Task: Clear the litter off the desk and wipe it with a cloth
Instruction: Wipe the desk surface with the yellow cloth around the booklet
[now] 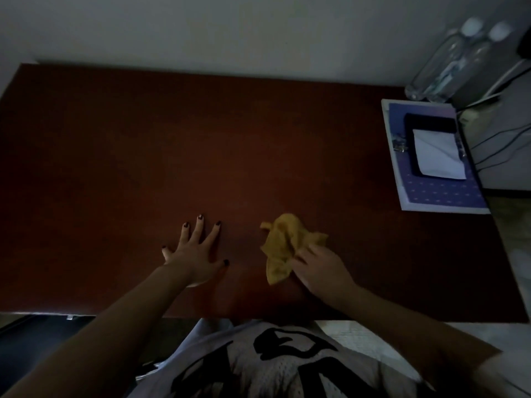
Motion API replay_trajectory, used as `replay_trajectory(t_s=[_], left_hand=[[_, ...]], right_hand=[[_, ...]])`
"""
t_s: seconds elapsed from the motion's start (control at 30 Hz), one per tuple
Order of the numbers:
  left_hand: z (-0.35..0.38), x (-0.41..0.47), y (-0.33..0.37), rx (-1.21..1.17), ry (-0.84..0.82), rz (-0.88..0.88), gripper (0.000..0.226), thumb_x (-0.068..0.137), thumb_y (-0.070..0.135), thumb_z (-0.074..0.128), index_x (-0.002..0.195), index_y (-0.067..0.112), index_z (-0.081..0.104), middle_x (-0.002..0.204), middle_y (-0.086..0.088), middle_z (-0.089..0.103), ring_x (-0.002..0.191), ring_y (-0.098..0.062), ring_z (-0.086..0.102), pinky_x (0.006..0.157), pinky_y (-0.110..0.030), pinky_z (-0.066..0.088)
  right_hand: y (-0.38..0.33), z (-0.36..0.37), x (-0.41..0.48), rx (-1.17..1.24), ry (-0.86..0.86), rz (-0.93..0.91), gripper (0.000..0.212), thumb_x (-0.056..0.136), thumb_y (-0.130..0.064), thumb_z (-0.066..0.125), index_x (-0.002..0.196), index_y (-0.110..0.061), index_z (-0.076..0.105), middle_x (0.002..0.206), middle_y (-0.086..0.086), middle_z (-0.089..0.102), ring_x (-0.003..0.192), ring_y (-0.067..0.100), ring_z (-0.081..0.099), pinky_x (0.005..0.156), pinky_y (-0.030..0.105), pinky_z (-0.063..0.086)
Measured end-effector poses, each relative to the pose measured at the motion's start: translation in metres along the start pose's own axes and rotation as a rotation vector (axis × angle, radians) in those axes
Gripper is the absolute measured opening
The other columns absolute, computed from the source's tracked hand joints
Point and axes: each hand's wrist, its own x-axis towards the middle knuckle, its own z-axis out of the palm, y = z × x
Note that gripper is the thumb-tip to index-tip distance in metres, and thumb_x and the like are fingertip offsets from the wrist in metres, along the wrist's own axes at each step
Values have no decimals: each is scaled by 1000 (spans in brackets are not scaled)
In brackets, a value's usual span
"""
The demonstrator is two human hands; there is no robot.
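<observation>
Lighting dim; head view, looking down on a dark red-brown desk (pixel 138 133).

Left hand (pixel 198 254): palm down on the desk, a little left of the desk's middle and near its front edge. Fingers straight and spread, released, grasping nothing. Dark polish on the nails.

Yellow cloth (pixel 283 242): crumpled, lying on the desk just right of its middle, near the front edge. Apart from the left hand, with bare desk between them.

Right hand (pixel 321 268): on the cloth's near right side. Fingers curled into the bunched fabric, grasping it. Fingertips mostly hidden in the folds.

Right end of the desk: purple patterned notebook (pixel 442 193) lying flat along the desk's right edge. On it, a flat black item (pixel 428 122), with a white sheet (pixel 436 156) resting on that. What the black item is: cannot tell.

Desk's far right corner: two clear plastic bottles (pixel 439 64) with white caps, side by side and touching, against the wall.

Beyond the desk's right edge: several thin cables (pixel 500 145).
</observation>
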Motion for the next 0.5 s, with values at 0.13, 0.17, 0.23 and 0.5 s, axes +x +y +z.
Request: replay_trajectory(t_s=[0.13, 0.17, 0.23, 0.5], left_hand=[[5, 1, -2, -39, 13, 25, 92, 83, 68, 45, 142, 45, -21, 150, 6, -37, 141, -27, -25, 108, -68, 15], [5, 1, -3, -46, 13, 31, 95, 81, 69, 47, 142, 45, -21, 150, 6, -37, 141, -27, -26, 107, -68, 15], [4, -1, -5, -49, -7, 44, 103, 76, 72, 53, 141, 46, -23, 148, 6, -40, 140, -28, -28, 107, -68, 14], [-2, -5, -9, -12, -62, 93, 131, 60, 63, 75, 140, 44, -26, 143, 5, -47, 138, -29, -32, 105, -70, 15]], right_hand=[[2, -1, -19, -43, -102, 14, 22, 80, -25, 54, 95, -31, 69, 106, 2, 66, 100, 26, 59, 88, 45, 47], [7, -3, -13, -40, -149, -1, 25, 79, -25, 55, 100, -32, 68, 111, 3, 66, 104, 27, 60, 89, 46, 48], [15, -9, 4, -26, -228, -49, 30, 76, -24, 63, 105, -32, 67, 110, 0, 66, 101, 25, 63, 86, 44, 50], [91, -16, 74, 34, -400, 502, 39, 95, -27, 44, 133, -34, 40, 132, 0, 48, 120, 30, 44, 84, 45, 46]])
